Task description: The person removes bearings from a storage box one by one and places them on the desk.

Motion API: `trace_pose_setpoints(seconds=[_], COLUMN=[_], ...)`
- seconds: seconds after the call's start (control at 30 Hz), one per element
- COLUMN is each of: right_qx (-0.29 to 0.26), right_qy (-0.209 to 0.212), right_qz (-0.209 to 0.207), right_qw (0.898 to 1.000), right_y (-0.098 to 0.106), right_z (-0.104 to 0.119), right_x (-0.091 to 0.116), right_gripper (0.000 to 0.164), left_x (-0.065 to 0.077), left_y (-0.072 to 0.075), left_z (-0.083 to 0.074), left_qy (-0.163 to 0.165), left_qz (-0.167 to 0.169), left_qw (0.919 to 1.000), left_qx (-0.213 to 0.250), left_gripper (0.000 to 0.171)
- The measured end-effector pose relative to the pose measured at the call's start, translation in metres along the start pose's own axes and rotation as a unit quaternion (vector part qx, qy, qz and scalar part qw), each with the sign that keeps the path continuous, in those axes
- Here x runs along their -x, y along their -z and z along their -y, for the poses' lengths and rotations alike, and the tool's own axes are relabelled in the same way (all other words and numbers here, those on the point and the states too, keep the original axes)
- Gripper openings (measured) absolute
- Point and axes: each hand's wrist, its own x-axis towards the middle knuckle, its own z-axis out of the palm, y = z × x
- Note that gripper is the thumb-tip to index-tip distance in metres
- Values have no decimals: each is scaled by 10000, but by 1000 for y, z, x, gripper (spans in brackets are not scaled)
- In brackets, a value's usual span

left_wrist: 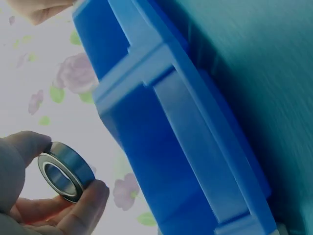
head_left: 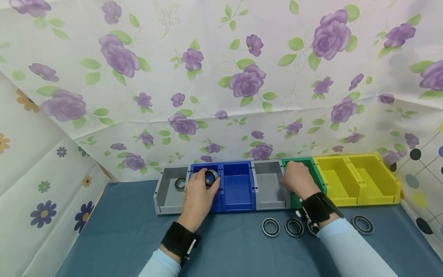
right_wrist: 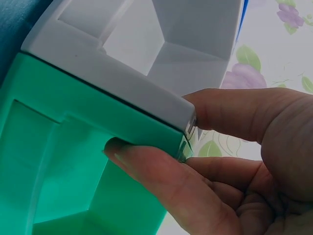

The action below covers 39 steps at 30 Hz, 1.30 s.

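Observation:
Pinched between the left hand's (head_left: 198, 198) thumb and fingers is a steel ball bearing (left_wrist: 74, 160) with a dark face, held up over the left blue bin (head_left: 215, 204). The bearing is tilted and its bore shows in the left wrist view. My right hand (head_left: 299, 179) grips the adjoining side walls of a grey bin (right_wrist: 98, 73) and the green bin (right_wrist: 63, 110) near their back corner, one fingertip inside the green bin. Another bearing (head_left: 176, 184) leans inside the leftmost grey bin (head_left: 169, 210).
Bins stand joined in a row, with another blue bin (head_left: 238, 204) in the middle and two yellow bins (head_left: 378, 200) at the right end. Several bearings (head_left: 264, 227) lie on the blue-green cloth (head_left: 235, 250) in front, one partly behind the right wrist. A flowered sheet (head_left: 207, 96) hangs behind.

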Motion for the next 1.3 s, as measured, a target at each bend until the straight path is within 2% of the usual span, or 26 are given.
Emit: trace_pose_setpoints(seconds=[0.17,0.4,0.53,0.87,1.3], right_qx=[21,-2,-16,-2,-46], right_qy=[-28,-20,-20,-33,-65], right_qz=[41,50,50,58,43], right_qw=[10000,10000,10000,10000,10000], right_y=[0,0,0,2,2], right_z=[0,1,0,1,1], right_x=[-1,0,0,2,1], right_gripper=[13,14,14,14,12], left_x=[6,12,17,35,59], left_y=[-1,0,0,-8,-25], left_z=[-9,-18,-21,-31,-34], left_qy=[-303,-805,-976,-1239,-1345], left_qz=[187,436,544,1006,1774], left_qw=[9985,9932,9897,9825,9712], left_qx=[422,722,896,963,847], left_gripper=[51,47,48,50,48])
